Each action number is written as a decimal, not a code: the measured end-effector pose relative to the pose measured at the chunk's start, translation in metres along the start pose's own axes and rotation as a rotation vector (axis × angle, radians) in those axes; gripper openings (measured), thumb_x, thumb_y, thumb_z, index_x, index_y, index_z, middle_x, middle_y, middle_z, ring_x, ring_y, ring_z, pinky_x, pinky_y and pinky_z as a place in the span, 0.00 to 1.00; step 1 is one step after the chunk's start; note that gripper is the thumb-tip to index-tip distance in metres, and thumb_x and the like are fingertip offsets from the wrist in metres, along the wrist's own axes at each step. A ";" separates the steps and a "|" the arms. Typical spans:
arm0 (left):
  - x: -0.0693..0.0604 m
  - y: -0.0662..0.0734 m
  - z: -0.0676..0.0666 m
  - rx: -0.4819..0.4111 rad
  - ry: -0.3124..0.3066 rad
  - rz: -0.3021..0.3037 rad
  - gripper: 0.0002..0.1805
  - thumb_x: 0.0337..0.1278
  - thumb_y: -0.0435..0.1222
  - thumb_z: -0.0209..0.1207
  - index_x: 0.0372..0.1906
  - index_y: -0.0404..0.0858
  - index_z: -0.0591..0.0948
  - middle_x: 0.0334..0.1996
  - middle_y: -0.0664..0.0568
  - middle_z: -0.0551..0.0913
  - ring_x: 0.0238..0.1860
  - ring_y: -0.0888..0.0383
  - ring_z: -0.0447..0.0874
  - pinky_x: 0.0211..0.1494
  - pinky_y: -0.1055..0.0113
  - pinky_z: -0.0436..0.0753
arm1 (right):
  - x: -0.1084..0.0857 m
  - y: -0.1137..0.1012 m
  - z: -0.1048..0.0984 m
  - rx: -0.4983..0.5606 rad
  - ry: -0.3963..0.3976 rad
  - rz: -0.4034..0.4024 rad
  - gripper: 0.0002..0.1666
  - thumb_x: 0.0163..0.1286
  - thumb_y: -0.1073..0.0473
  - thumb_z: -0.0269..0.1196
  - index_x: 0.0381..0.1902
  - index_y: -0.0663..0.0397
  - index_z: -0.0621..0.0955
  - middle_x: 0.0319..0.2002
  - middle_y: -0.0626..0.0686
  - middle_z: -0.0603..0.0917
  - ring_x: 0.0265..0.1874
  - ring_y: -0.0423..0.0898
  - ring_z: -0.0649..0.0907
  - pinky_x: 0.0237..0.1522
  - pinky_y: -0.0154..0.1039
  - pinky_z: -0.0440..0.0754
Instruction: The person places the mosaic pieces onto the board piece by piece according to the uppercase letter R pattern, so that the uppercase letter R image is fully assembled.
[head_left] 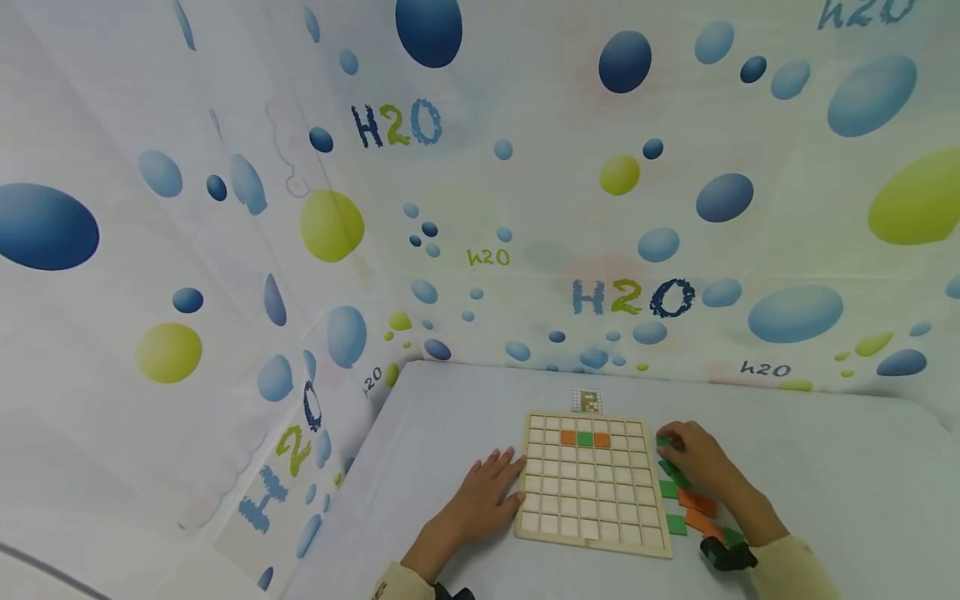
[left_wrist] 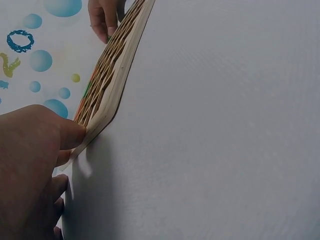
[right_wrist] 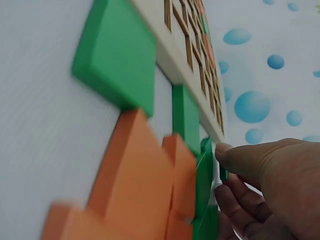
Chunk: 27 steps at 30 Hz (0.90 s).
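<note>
A square wooden grid board (head_left: 567, 484) lies on the white table, with an orange tile (head_left: 568, 437), a green tile (head_left: 585, 439) and another orange tile (head_left: 602, 440) side by side in an upper row. Against the board's left edge rests my left hand (head_left: 483, 497), fingers spread; in the left wrist view its thumb (left_wrist: 74, 134) touches the rim. My right hand (head_left: 701, 458), just right of the board, pinches a small green tile (right_wrist: 223, 173) between thumb and fingers. Below it lie loose green tiles (head_left: 677, 525) and orange tiles (head_left: 697, 502), some overlapping.
Behind the board's top edge lies a small printed pattern card (head_left: 588, 401). A sheet with bubbles and H2O lettering (head_left: 525, 208) rises behind the table and along its left side. The white tabletop (head_left: 862, 483) extends to the right of the loose tiles.
</note>
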<state>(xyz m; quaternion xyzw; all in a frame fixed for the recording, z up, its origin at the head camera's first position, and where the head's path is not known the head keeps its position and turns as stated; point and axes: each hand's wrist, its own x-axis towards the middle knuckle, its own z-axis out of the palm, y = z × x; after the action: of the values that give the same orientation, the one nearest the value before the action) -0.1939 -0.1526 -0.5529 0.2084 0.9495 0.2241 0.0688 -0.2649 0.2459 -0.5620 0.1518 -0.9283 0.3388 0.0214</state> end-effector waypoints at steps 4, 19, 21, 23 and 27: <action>0.001 -0.004 0.003 0.015 0.004 0.002 0.33 0.81 0.50 0.50 0.83 0.46 0.64 0.83 0.44 0.60 0.84 0.40 0.55 0.81 0.35 0.56 | 0.006 -0.009 0.004 0.036 -0.028 0.010 0.15 0.75 0.63 0.67 0.54 0.68 0.81 0.47 0.61 0.81 0.46 0.55 0.83 0.50 0.56 0.84; 0.002 -0.007 0.005 0.007 -0.001 0.010 0.33 0.81 0.51 0.49 0.83 0.46 0.63 0.84 0.45 0.59 0.84 0.40 0.55 0.82 0.35 0.56 | 0.025 -0.042 0.027 0.021 -0.048 -0.023 0.14 0.73 0.65 0.68 0.53 0.66 0.80 0.45 0.60 0.81 0.43 0.54 0.82 0.46 0.56 0.84; 0.002 -0.007 0.004 0.008 -0.001 0.010 0.33 0.81 0.50 0.49 0.83 0.46 0.64 0.84 0.45 0.59 0.84 0.40 0.54 0.82 0.35 0.56 | 0.027 -0.045 0.027 0.018 -0.053 -0.021 0.12 0.73 0.65 0.68 0.50 0.64 0.81 0.44 0.59 0.81 0.43 0.54 0.82 0.45 0.56 0.83; 0.002 -0.006 0.004 0.009 0.000 0.009 0.33 0.81 0.50 0.49 0.83 0.46 0.64 0.84 0.44 0.60 0.84 0.40 0.55 0.82 0.35 0.56 | 0.028 -0.047 0.027 0.011 -0.060 -0.016 0.09 0.73 0.65 0.68 0.47 0.61 0.81 0.43 0.57 0.81 0.42 0.53 0.82 0.44 0.57 0.82; 0.002 -0.006 0.004 0.008 0.001 0.005 0.33 0.81 0.50 0.49 0.83 0.46 0.64 0.84 0.45 0.59 0.84 0.40 0.54 0.82 0.35 0.56 | 0.028 -0.051 0.028 0.021 -0.076 0.010 0.05 0.73 0.65 0.68 0.44 0.58 0.82 0.43 0.56 0.80 0.42 0.51 0.81 0.46 0.58 0.80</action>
<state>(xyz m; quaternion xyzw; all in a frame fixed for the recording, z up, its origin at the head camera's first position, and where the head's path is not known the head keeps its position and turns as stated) -0.1967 -0.1551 -0.5595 0.2112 0.9499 0.2203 0.0670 -0.2747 0.1838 -0.5472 0.1599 -0.9257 0.3424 -0.0171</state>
